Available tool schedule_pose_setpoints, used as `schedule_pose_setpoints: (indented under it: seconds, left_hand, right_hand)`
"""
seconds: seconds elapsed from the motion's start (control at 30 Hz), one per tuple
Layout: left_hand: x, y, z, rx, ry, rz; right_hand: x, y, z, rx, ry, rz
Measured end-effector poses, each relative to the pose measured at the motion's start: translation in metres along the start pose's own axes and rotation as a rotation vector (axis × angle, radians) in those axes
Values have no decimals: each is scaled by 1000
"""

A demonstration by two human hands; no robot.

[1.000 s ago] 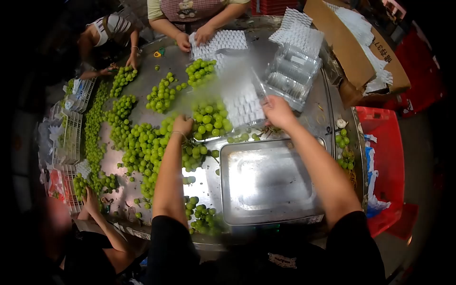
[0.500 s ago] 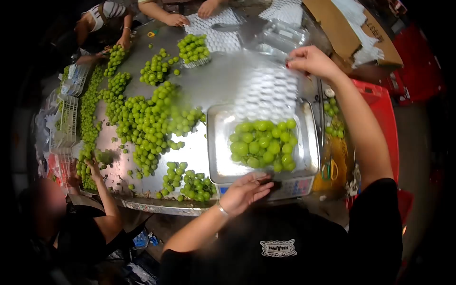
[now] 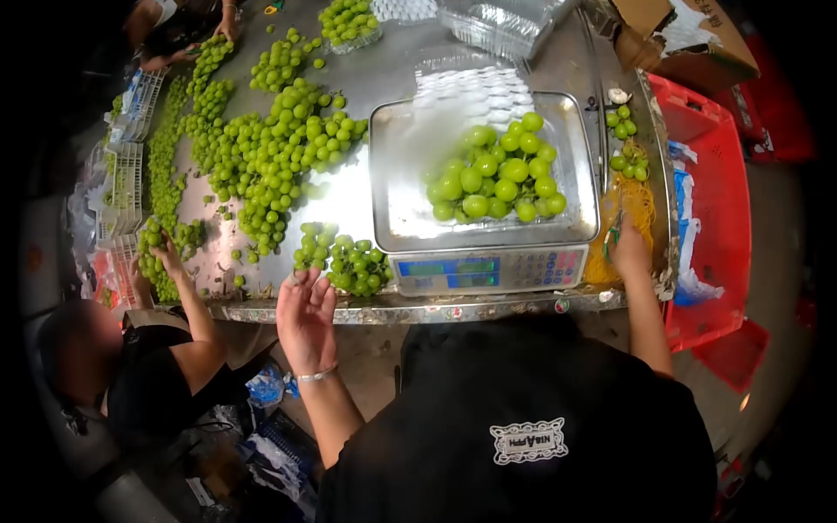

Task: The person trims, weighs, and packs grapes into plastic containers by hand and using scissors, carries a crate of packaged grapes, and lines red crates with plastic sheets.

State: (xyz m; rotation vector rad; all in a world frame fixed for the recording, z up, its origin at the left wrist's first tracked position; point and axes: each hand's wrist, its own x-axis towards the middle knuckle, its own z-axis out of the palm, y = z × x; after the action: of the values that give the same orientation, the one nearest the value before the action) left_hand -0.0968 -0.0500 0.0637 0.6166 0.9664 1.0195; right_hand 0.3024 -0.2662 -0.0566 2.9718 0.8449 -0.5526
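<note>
My left hand (image 3: 307, 321) is raised at the table's front edge, palm turned up and fingers loosely bent, with nothing in it. Just beyond its fingertips lie small bunches of green grapes (image 3: 356, 264). At the right of the scale, my right hand (image 3: 631, 251) closes around scissors (image 3: 614, 230) above yellow netting (image 3: 641, 209); its fingers are partly hidden. A larger bunch of grapes (image 3: 501, 179) rests on the metal tray (image 3: 397, 205) of the digital scale (image 3: 488, 270). Behind that bunch, a white foam net sheet (image 3: 475, 94) overlaps the tray's back edge.
A large heap of grapes (image 3: 261, 161) covers the table's left-middle. Clear plastic boxes (image 3: 501, 26) stand at the back. A red crate (image 3: 728, 218) and a cardboard box (image 3: 715, 52) are on the right. Co-workers' hands (image 3: 170, 257) handle grapes along the left side.
My right hand has left the foam sheet at the back and come down to the scissors. My left hand has moved left, away from the scale's front. The view has shifted.
</note>
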Motion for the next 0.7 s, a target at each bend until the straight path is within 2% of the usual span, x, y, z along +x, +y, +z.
schedule_pose_setpoints:
  seconds: [0.1, 0.17, 0.2, 0.23, 0.27, 0.33, 0.37, 0.43, 0.5, 0.53, 0.6, 0.63, 0.67, 0.7]
  left_hand:
    - [9, -1, 7, 5, -135, -12]
    - [13, 0, 14, 55, -131, 18]
    - [16, -1, 17, 105, -137, 46]
    - [19, -4, 21, 112, -143, 38]
    - [23, -8, 27, 224, -137, 107]
    - [23, -19, 50, 466, -110, 221]
    - [28, -28, 54, 623, -186, 355]
    - [24, -36, 79, 862, -290, 477]
    - [21, -44, 103, 1263, -426, 863]
    - [18, -47, 117, 1312, -472, 901]
    - [18, -59, 135, 1436, -543, 995]
    - [22, -67, 139, 1467, -548, 1031]
    - [28, -72, 141, 1506, -559, 1062]
    - [33, -75, 141, 1544, -568, 1095]
  right_hand:
    - [-3, 28, -7, 107, 60, -118]
    - [-3, 47, -13, 435, 102, -209]
    - [-6, 51, -13, 439, 95, -201]
    - [-8, 53, -15, 636, -65, -111]
    - [-11, 54, -20, 829, -220, -17]
    - [-25, 45, -34, 950, -262, 87]
    - [-34, 37, -41, 1070, -313, 182]
    - [-50, 25, -49, 1109, -312, 181]
    - [-64, 8, -58, 1326, -250, 172]
    - [-69, -2, -65, 1420, -323, 24]
    - [-85, -35, -87, 1651, -638, -209]
    - [-96, -59, -89, 1767, -588, -91]
    - [-89, -63, -87, 1733, -928, -445]
    - [-100, -83, -104, 1689, -964, -306]
